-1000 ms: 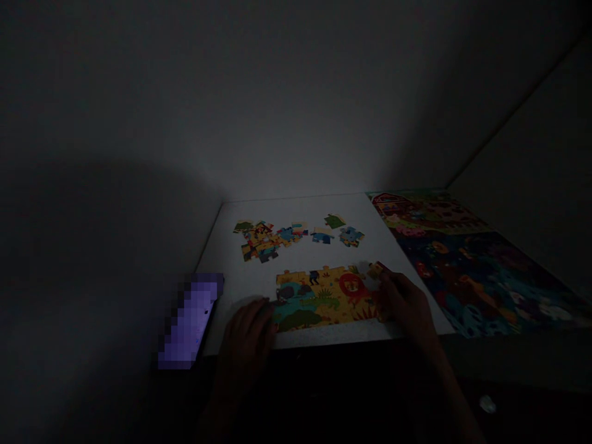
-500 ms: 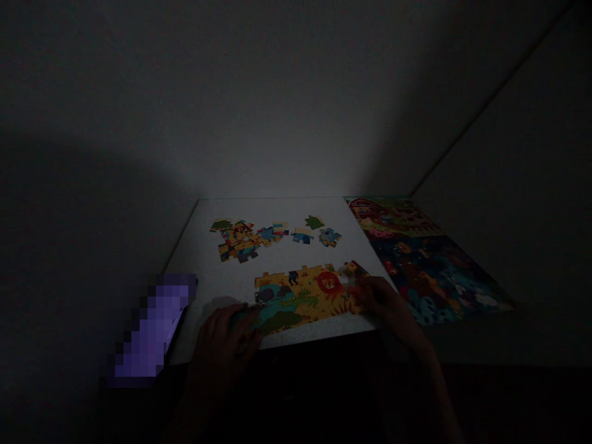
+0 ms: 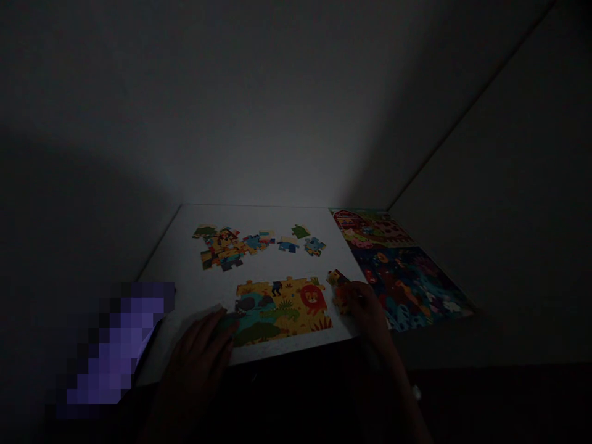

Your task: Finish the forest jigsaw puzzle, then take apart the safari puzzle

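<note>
A partly joined jigsaw puzzle [image 3: 282, 311] with a red-maned lion and a green crocodile lies near the table's front edge. My left hand [image 3: 201, 345] rests at its left end, fingers stretched out and touching that edge. To the right of the puzzle, my right hand [image 3: 365, 306] is closed on a yellow-orange puzzle piece [image 3: 341, 301], partly covered by the fingers. A brown-and-yellow puzzle piece [image 3: 337, 277] shows just beyond those fingers; whether the two are joined I cannot tell. A narrow strip of white table separates them from the lion's side.
Loose puzzle pieces [image 3: 224, 248] are heaped at the back left, with several more, including a green one [image 3: 300, 231], to their right. Two colourful picture sheets [image 3: 407, 283] lie on the right. A pixelated purple shape [image 3: 124, 345] is at the left. Walls enclose the white table [image 3: 185, 296].
The view has shifted, moving everything leftward and slightly down. The gap between the puzzle's right edge and the piece in my right hand has widened. My left hand stays at the left end.
</note>
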`<action>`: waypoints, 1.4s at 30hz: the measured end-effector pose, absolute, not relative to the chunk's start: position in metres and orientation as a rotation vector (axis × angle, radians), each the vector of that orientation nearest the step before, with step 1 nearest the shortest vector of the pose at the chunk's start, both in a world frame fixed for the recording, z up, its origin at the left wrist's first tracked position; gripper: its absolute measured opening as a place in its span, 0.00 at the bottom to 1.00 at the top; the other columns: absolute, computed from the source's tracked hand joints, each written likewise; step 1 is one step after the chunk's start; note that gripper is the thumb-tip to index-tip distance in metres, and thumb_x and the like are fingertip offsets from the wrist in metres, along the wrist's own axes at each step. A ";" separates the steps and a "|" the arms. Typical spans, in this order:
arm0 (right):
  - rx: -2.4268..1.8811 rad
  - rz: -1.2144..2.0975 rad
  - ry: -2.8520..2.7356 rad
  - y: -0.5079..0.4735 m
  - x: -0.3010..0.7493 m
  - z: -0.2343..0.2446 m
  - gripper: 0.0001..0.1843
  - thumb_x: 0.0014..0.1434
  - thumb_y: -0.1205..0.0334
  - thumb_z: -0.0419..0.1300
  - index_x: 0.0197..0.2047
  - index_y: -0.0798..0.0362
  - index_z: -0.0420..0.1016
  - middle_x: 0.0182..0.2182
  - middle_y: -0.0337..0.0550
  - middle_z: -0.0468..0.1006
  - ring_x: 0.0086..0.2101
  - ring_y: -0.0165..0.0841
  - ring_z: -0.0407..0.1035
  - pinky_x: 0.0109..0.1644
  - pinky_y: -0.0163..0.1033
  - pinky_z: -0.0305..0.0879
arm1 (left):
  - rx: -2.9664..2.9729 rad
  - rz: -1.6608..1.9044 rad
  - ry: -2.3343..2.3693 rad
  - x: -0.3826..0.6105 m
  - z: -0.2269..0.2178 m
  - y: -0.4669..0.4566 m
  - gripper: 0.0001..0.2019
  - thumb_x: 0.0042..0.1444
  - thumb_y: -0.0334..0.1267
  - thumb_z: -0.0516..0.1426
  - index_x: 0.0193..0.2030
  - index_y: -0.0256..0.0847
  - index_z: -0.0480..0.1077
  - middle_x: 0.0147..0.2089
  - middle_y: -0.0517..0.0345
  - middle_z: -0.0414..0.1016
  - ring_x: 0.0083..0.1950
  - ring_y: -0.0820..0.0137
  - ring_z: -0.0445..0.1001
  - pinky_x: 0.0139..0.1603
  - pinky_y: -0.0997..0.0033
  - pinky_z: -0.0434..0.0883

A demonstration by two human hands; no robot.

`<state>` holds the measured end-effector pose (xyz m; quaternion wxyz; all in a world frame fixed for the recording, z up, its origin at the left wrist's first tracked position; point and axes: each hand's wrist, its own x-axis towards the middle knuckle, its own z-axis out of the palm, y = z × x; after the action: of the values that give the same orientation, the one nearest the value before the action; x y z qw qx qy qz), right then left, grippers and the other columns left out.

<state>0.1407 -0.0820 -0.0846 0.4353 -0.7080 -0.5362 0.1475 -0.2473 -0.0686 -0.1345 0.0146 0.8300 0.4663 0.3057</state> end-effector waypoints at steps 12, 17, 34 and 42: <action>-1.793 0.184 -1.443 -0.073 0.138 -0.101 0.15 0.60 0.53 0.54 0.40 0.49 0.80 0.46 0.52 0.76 0.48 0.43 0.70 0.55 0.52 0.67 | 2.781 0.968 1.393 -0.255 -0.131 -0.077 0.23 0.64 0.54 0.52 0.60 0.47 0.71 0.65 0.48 0.70 0.62 0.54 0.70 0.54 0.53 0.75; -1.830 0.127 -1.471 -0.064 0.142 -0.104 0.17 0.60 0.54 0.52 0.41 0.51 0.80 0.46 0.54 0.76 0.48 0.44 0.69 0.57 0.54 0.65 | 2.706 0.950 1.367 -0.262 -0.131 -0.084 0.16 0.66 0.47 0.52 0.57 0.51 0.74 0.61 0.52 0.73 0.60 0.59 0.71 0.55 0.55 0.75; -1.856 -0.052 -1.631 -0.054 0.146 -0.107 0.28 0.57 0.38 0.55 0.46 0.51 0.80 0.51 0.59 0.77 0.51 0.53 0.70 0.57 0.61 0.64 | 2.769 0.731 1.258 -0.273 -0.113 -0.089 0.20 0.66 0.34 0.52 0.62 0.57 0.69 0.63 0.51 0.69 0.62 0.60 0.69 0.54 0.59 0.77; -1.878 -0.160 -1.686 -0.058 0.139 -0.104 0.24 0.62 0.47 0.54 0.54 0.51 0.77 0.54 0.57 0.75 0.54 0.50 0.69 0.58 0.59 0.65 | 2.924 0.784 1.291 -0.277 -0.127 -0.087 0.28 0.60 0.23 0.49 0.62 0.54 0.70 0.66 0.48 0.67 0.67 0.57 0.64 0.61 0.51 0.71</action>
<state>0.1394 -0.0579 -0.1039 0.3017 -0.7080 -0.6357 -0.0604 -0.2768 -0.0869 -0.1266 -0.0748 0.8859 0.3913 0.2377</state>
